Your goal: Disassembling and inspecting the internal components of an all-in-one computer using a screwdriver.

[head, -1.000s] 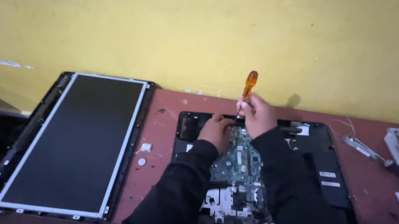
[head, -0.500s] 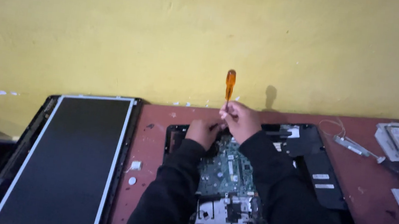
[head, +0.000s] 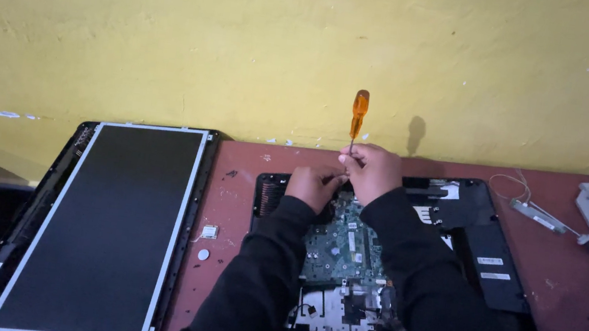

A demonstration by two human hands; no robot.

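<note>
Over the laptop chassis [head: 484,247] rear edge: right hand [head: 372,170] closed round upright screwdriver [head: 358,117] (shaft vertical), left hand [head: 312,187] curled just beside, contents hidden.

One head-worn camera looks forward and down from above the person's shoulders, facing a yellow wall [head: 251,31] at 12 o'clock. It sits close: both dark sleeves fill the lower frame at 6 o'clock. The reddish table [head: 239,181] spans the middle, a screen panel [head: 105,224] at 8 o'clock, loose parts at 3 o'clock. No second view overlaps it.
</note>
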